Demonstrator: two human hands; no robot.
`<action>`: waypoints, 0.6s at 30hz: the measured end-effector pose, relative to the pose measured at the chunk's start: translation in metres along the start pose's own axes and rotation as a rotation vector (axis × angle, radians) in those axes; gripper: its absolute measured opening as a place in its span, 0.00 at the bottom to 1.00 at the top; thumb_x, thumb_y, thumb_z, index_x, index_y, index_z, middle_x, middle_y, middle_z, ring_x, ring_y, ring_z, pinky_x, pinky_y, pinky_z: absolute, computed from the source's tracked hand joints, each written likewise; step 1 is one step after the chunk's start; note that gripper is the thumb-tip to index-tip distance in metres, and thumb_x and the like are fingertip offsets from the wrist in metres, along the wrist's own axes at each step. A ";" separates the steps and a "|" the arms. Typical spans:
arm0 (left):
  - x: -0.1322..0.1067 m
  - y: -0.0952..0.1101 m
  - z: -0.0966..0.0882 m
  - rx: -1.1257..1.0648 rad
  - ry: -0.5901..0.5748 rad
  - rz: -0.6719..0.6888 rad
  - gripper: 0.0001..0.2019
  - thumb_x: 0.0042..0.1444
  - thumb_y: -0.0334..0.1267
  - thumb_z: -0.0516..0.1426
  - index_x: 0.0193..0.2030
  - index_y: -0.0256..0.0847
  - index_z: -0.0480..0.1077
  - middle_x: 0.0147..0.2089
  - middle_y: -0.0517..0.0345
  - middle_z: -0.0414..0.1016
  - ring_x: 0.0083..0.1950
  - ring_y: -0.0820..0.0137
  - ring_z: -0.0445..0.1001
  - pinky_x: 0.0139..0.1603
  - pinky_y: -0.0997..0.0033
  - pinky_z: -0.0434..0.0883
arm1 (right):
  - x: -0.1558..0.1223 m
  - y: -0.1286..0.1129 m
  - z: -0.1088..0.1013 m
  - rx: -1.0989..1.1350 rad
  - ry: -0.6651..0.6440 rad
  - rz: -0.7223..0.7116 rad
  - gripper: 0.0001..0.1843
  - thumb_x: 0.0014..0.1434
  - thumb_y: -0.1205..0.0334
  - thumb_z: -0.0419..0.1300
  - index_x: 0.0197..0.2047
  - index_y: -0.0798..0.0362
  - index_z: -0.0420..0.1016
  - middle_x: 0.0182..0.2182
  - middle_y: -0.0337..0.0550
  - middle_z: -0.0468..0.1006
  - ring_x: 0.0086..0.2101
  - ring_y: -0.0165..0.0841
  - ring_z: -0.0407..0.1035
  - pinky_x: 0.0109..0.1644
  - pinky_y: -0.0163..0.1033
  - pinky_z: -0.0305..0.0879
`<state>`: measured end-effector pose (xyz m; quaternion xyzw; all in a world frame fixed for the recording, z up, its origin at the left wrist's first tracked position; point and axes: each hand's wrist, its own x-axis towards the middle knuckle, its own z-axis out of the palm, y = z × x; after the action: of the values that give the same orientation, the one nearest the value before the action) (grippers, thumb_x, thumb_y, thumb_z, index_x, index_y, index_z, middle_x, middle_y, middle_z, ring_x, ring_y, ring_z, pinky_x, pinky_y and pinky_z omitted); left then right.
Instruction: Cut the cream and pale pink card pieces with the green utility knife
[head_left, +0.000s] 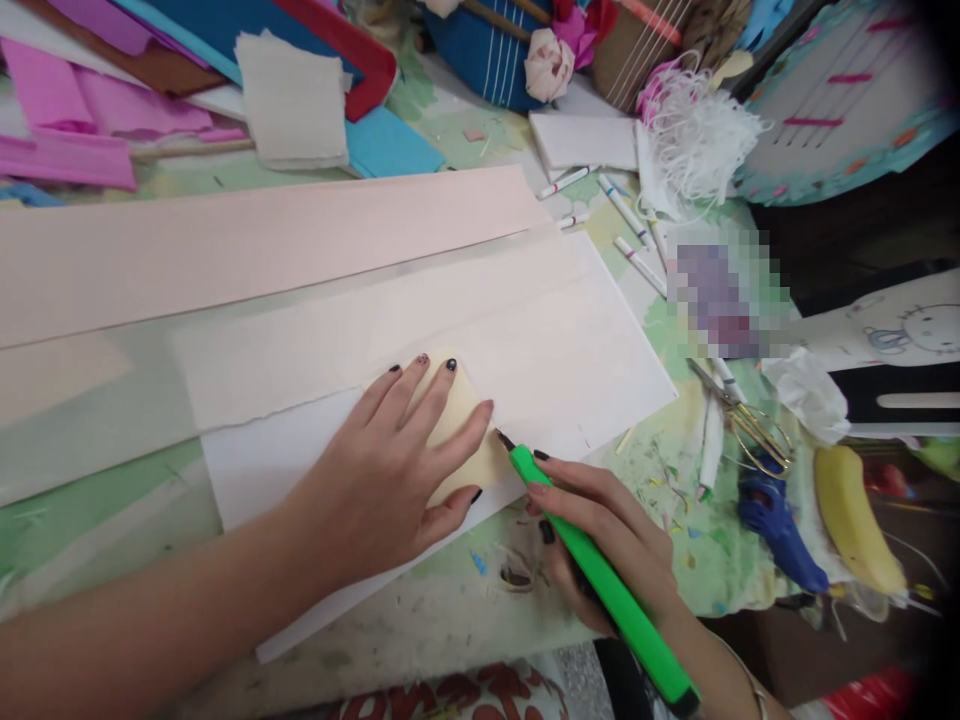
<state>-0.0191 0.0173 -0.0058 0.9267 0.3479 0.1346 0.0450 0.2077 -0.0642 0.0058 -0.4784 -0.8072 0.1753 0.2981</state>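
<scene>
- The left hand (390,470) lies flat on a cream cut-out shape (469,465). Its fingers are spread and pressed down, with the thumb at the near edge and the fingertips past the far edge.
- The cream cut-out shape sits on the near part of a white sheet (585,340), about mid-table and just left of the right hand (600,540). Much of it is hidden under the palm.
- The right hand pinches a green marker (600,580) low on the barrel, thumb and forefingers closed round it. The dark tip touches the sheet right at the shape's right edge.
- By the look of it, a line is being run round the shape. It should go best with the tip kept hard against the edge and the barrel held at one steady tilt.
- The pressing fingers ought to stay near the stretch being drawn, so the shape cannot creep (a thin cut-out like this probably slides easily on smooth sheet).
- Where a finger overhangs the edge, I would lift only that finger and keep the rest down.
- A long pale pink strip (262,240) lies across the far side of the white sheet.
- To the right are gold-handled scissors (757,430), a blue glue gun (780,530) and a yellow banana-like thing (855,520). All sit well apart from the hands.
- White pens (637,262) lie far right on the paint-marked table (450,600).
</scene>
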 end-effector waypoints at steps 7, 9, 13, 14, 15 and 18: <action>0.000 0.001 0.001 -0.009 0.002 -0.002 0.27 0.57 0.46 0.55 0.62 0.39 0.66 0.64 0.31 0.59 0.64 0.37 0.58 0.60 0.40 0.61 | -0.005 0.001 -0.002 0.043 -0.002 0.013 0.25 0.52 0.76 0.58 0.54 0.60 0.70 0.53 0.55 0.69 0.52 0.37 0.69 0.52 0.38 0.72; -0.001 0.001 0.001 -0.010 0.002 0.000 0.27 0.57 0.46 0.55 0.62 0.39 0.66 0.64 0.31 0.59 0.65 0.37 0.58 0.60 0.40 0.61 | -0.007 0.001 -0.002 0.042 0.001 0.016 0.25 0.52 0.75 0.58 0.54 0.59 0.70 0.53 0.54 0.69 0.52 0.37 0.69 0.53 0.38 0.72; 0.000 0.001 0.001 -0.003 0.007 -0.003 0.26 0.58 0.46 0.55 0.62 0.39 0.66 0.64 0.32 0.59 0.65 0.38 0.58 0.60 0.40 0.62 | -0.011 0.000 -0.003 0.038 -0.020 0.033 0.25 0.52 0.75 0.59 0.55 0.58 0.70 0.54 0.53 0.69 0.52 0.36 0.69 0.53 0.37 0.71; 0.000 0.000 0.001 -0.002 0.008 -0.003 0.26 0.58 0.46 0.55 0.62 0.39 0.66 0.64 0.32 0.59 0.65 0.38 0.58 0.60 0.40 0.62 | -0.012 0.000 -0.004 0.038 -0.027 0.034 0.25 0.52 0.75 0.59 0.55 0.58 0.69 0.54 0.53 0.69 0.52 0.37 0.69 0.54 0.37 0.70; 0.000 0.000 0.001 -0.002 0.008 -0.003 0.26 0.58 0.46 0.55 0.62 0.39 0.66 0.64 0.32 0.59 0.65 0.37 0.58 0.60 0.40 0.62 | -0.013 0.000 -0.004 0.037 -0.029 0.032 0.26 0.52 0.76 0.58 0.56 0.58 0.69 0.54 0.53 0.68 0.53 0.36 0.68 0.54 0.38 0.70; 0.000 0.001 0.001 -0.002 0.003 0.000 0.26 0.58 0.46 0.55 0.62 0.39 0.66 0.64 0.32 0.58 0.65 0.37 0.58 0.60 0.39 0.62 | -0.015 -0.001 -0.005 0.036 -0.036 0.027 0.26 0.53 0.76 0.58 0.56 0.57 0.68 0.55 0.54 0.68 0.53 0.37 0.68 0.55 0.38 0.70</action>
<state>-0.0184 0.0170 -0.0068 0.9264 0.3480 0.1365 0.0452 0.2156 -0.0777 0.0053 -0.4805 -0.8026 0.2022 0.2898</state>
